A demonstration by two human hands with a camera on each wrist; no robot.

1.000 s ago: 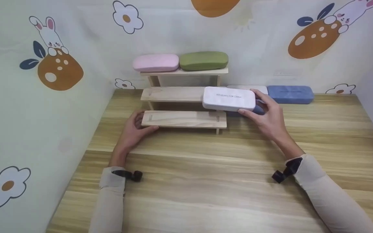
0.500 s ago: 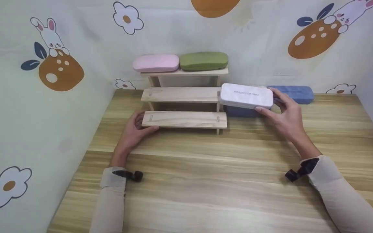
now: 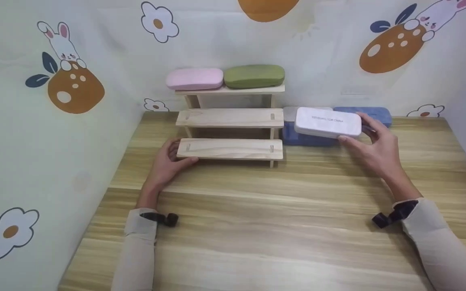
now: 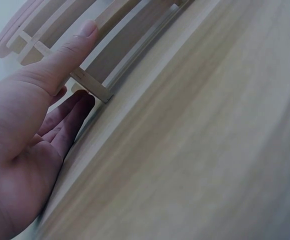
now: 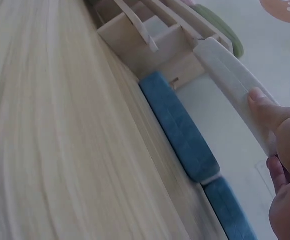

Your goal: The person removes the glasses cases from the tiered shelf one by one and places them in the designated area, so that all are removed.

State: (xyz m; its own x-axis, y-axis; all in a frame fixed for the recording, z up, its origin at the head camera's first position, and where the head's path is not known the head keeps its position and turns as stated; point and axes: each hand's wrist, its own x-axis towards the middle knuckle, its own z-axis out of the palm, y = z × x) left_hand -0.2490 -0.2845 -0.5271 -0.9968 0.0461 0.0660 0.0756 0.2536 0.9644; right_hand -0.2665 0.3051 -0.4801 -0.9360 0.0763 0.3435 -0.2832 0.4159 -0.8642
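A white glasses case [image 3: 328, 122] with small print on its lid is held at its right end by my right hand [image 3: 378, 149]. The thumb lies on the near side of the case, as the right wrist view also shows. It is raised over a dark blue case [image 3: 297, 137] and partly covers a pale case [image 3: 295, 113]. My left hand [image 3: 166, 163] grips the left end of the lowest board of a three-tier wooden stand [image 3: 229, 148], its thumb along the front edge. In the left wrist view its fingers [image 4: 67, 122] reach behind the stand's leg.
On the top tier sit a pink case [image 3: 195, 79] and a green case [image 3: 254, 76], side by side. A lighter blue case [image 3: 380, 115] lies at the back right against the patterned wall cloth [image 3: 318, 52]. Wood-grain tabletop [image 3: 257, 226] spreads in front of the stand.
My right hand has carried the white glasses case to the right, away from the stand's middle tier and over the cases beside it. The left hand has stayed where it was.
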